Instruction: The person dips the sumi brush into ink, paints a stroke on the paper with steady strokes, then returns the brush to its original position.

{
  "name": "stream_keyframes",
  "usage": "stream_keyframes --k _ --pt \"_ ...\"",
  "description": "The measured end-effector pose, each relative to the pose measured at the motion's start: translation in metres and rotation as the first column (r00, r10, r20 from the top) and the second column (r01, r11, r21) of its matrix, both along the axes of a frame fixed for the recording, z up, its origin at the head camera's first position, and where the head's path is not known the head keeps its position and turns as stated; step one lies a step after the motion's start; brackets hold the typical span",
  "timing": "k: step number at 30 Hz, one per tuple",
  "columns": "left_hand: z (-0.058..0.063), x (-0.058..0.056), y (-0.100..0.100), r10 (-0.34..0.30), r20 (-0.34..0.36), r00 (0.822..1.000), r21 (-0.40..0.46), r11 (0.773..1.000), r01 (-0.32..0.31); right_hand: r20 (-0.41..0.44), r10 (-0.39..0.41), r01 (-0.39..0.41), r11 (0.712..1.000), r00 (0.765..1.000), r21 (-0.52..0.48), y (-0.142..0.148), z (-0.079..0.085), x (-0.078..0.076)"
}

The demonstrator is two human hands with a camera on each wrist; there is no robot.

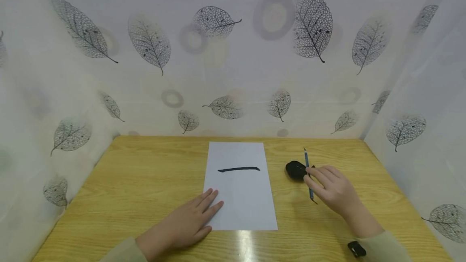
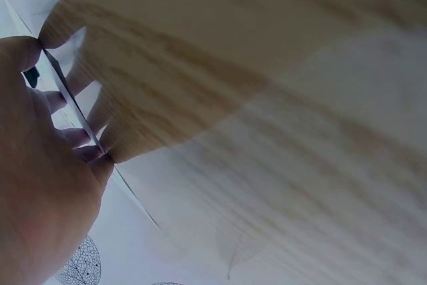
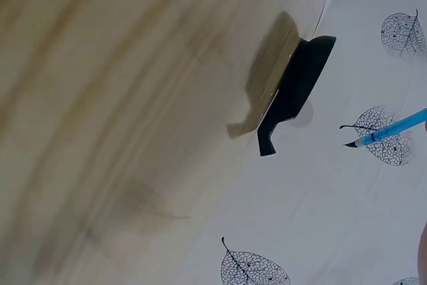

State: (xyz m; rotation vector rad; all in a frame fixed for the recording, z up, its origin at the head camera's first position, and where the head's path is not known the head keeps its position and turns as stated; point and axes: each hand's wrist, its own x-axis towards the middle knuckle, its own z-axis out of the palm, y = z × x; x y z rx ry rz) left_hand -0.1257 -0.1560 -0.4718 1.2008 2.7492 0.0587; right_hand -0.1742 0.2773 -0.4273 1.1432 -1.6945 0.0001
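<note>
A white sheet of paper (image 1: 240, 205) lies on the table, bearing one black horizontal stroke (image 1: 239, 169). My left hand (image 1: 189, 217) rests on the sheet's lower left edge with its fingers extended; in the left wrist view the hand (image 2: 47, 158) lies along the paper's edge. To the right of the sheet, my right hand (image 1: 335, 189) pinches a slim blue brush (image 1: 306, 159) between thumb and fingers. Its dark pointed tip shows in the right wrist view, where the blue shaft (image 3: 400, 126) enters from the right. A black ink dish (image 1: 295, 170) sits beside the brush, partly hidden by the fingers.
The wood-grain table (image 1: 145, 173) is enclosed at the back and sides by a pale curtain (image 1: 233, 72) with leaf prints. In the right wrist view the ink dish (image 3: 300, 81) stands on the tabletop, a short spout or handle at one end. A small black device (image 1: 356, 249) is at the right sleeve.
</note>
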Motion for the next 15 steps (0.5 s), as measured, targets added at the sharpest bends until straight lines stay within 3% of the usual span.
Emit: stream_keyframes --k 15 --pt "0.001 0.001 -0.001 -0.006 -0.011 1.000 0.010 1.000 0.006 0.045 -0.024 0.020 0.995 0.999 0.094 0.019 -0.006 0.006"
